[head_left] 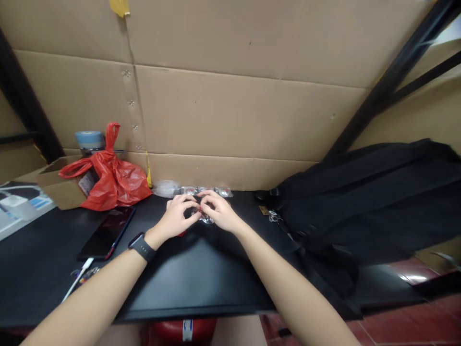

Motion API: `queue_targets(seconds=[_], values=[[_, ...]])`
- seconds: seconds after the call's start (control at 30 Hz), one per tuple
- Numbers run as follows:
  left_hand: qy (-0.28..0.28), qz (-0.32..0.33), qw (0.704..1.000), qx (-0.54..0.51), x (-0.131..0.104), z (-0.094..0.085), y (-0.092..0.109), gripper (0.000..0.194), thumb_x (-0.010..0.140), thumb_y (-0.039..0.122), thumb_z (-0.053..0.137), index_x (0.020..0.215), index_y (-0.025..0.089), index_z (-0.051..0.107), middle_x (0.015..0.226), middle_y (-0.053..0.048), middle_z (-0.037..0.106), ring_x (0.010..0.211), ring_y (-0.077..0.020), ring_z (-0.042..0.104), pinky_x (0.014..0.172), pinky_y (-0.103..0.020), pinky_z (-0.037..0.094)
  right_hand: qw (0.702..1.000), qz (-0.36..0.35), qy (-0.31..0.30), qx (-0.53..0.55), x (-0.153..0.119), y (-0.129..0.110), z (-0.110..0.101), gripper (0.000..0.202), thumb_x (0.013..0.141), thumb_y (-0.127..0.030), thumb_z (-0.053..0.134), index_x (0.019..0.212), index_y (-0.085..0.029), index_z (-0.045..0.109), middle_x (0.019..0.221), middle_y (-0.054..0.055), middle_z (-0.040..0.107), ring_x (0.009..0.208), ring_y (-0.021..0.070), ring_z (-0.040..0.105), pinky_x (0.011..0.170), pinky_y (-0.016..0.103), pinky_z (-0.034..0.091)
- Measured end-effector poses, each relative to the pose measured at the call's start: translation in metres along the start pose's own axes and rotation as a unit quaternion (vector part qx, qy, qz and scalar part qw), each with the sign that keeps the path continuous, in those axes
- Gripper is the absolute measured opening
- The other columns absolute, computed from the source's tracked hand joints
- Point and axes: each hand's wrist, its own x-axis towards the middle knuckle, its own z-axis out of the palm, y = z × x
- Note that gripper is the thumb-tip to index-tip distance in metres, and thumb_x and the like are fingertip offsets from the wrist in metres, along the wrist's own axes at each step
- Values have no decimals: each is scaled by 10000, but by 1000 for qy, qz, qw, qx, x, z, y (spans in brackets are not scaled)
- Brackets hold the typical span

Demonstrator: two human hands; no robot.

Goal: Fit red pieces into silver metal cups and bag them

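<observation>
My left hand (179, 215) and my right hand (218, 211) meet over the black table (201, 278), fingertips pinched together around a small red item (200, 208). Beneath the fingers lies a shiny, clear-looking piece (207, 219), partly covered by my right hand. A bit of red shows under my left hand, too hidden to identify. Just behind the hands, small clear packets (223, 192) stand in a row against the cardboard. A dark watch (142, 246) is on my left wrist.
Left: a phone (106, 233) with a white cable, a red plastic bag (118, 185), an open cardboard box (59, 185) and a blue-lidded container (90, 139). Right: a large black backpack (378, 202) and keys (275, 217). A cardboard wall (230, 115) closes the back.
</observation>
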Motion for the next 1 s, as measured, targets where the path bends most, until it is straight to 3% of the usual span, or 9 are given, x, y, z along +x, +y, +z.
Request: queue_targets(seconds=[0.17, 0.23, 0.3, 0.43, 0.63, 0.73, 0.83, 0.93, 1.0], values=[[-30, -19, 999, 39, 1, 2, -3, 128, 866, 342, 636, 872, 249, 724, 1062, -27, 681, 1089, -242, 551, 937, -396, 373, 998, -3, -26, -56, 1, 12, -8, 158, 926, -268, 544, 845, -171, 639, 1078, 87, 633, 971, 184, 599, 756, 284, 467], [-42, -32, 997, 61, 1, 2, -5, 138, 885, 336, 603, 875, 242, 705, 1006, -26, 692, 1044, -239, 564, 896, -391, 356, 992, -1, -40, -116, 0, 19, -15, 106, 858, -266, 649, 915, -177, 651, 1020, 69, 644, 918, 181, 593, 760, 284, 455], [-37, -49, 995, 76, 0, 2, -7, 152, 913, 331, 556, 904, 236, 674, 980, -20, 695, 1008, -230, 577, 866, -382, 340, 981, 33, -66, -178, -2, 26, -21, 221, 764, -271, 754, 945, -176, 670, 962, 57, 663, 857, 180, 596, 739, 277, 443], [-32, -81, 993, 82, 0, 2, -11, 176, 949, 320, 478, 935, 228, 627, 977, -17, 706, 984, -217, 604, 856, -373, 318, 969, 112, -122, -181, -3, 37, -25, 83, 804, -233, 719, 847, -164, 701, 794, 32, 698, 694, 144, 611, 660, 243, 421], [-28, -101, 991, 82, 1, 1, -13, 179, 943, 324, 464, 931, 236, 620, 984, -18, 728, 1000, -224, 625, 885, -391, 317, 959, 99, -107, -242, -2, 38, -15, 46, 788, -170, 711, 748, -164, 689, 797, 50, 696, 725, 160, 613, 679, 253, 413], [-30, -111, 991, 71, 2, 1, -13, 172, 929, 331, 477, 933, 238, 621, 993, -15, 737, 1020, -232, 634, 902, -397, 334, 978, 84, -69, -178, 0, 34, -9, 44, 805, -162, 674, 762, -169, 675, 793, 34, 691, 690, 141, 610, 668, 245, 430], [-25, -130, 990, 53, 3, 1, -14, 181, 918, 355, 488, 954, 242, 625, 1010, -12, 742, 1006, -238, 651, 903, -391, 371, 993, 109, -23, -47, 3, 28, 1, 39, 835, -187, 635, 800, -176, 647, 751, 16, 699, 682, 146, 650, 679, 253, 477], [-18, -149, 989, 1, 3, 2, -17, 204, 916, 387, 492, 980, 250, 629, 995, 2, 751, 930, -218, 679, 869, -352, 425, 986, 144, -4, 82, 4, 26, 12, 64, 848, -229, 624, 809, -181, 606, 771, 24, 710, 711, 167, 697, 676, 272, 527], [-19, -148, 988, -42, 3, 3, -19, 212, 912, 403, 501, 974, 250, 634, 975, 9, 755, 896, -201, 690, 842, -320, 454, 974, 161, 2, 158, 3, 26, 19, 113, 835, -264, 649, 805, -181, 577, 892, 48, 715, 746, 174, 716, 659, 274, 555]])
